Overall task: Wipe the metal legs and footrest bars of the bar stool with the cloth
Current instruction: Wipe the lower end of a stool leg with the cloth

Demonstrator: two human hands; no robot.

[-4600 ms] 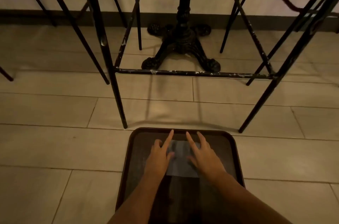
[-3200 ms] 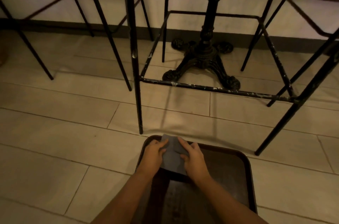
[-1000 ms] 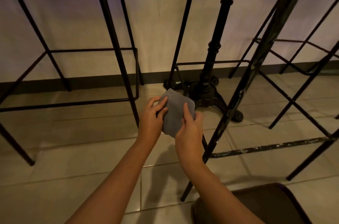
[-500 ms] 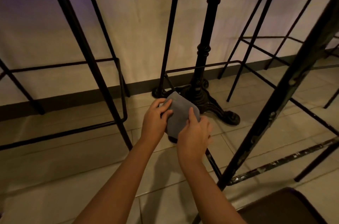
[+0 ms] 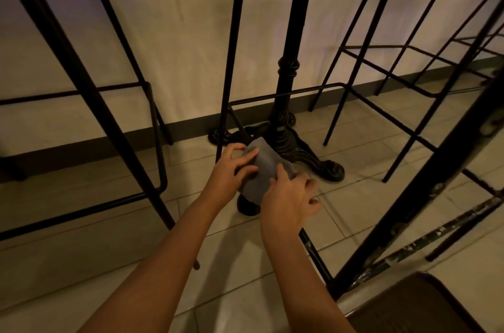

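Note:
A folded grey cloth (image 5: 262, 169) is held in the air between both hands. My left hand (image 5: 230, 173) grips its upper left edge with curled fingers. My right hand (image 5: 289, 200) pinches its lower right edge, thumb on top. The black metal bar stool stands around them: a far leg (image 5: 231, 46) rises just behind my left hand, and a thick near leg (image 5: 425, 190) slants across the right. Its side footrest bar (image 5: 313, 253) runs under my right wrist and is partly hidden by the hands. The front footrest bar (image 5: 441, 231) shows chipped paint.
A black cast-iron table pedestal (image 5: 286, 65) with clawed feet stands just behind the cloth. Other black stools stand at the left (image 5: 81, 79) and at the right (image 5: 381, 59). A brown tray (image 5: 414, 305) lies on the tiled floor at bottom right. A pale wall with a dark baseboard closes the back.
Both hands lifted the cloth off the brown tray and carried it up and forward to the stool's left side. Over the last second they have shifted only slightly.

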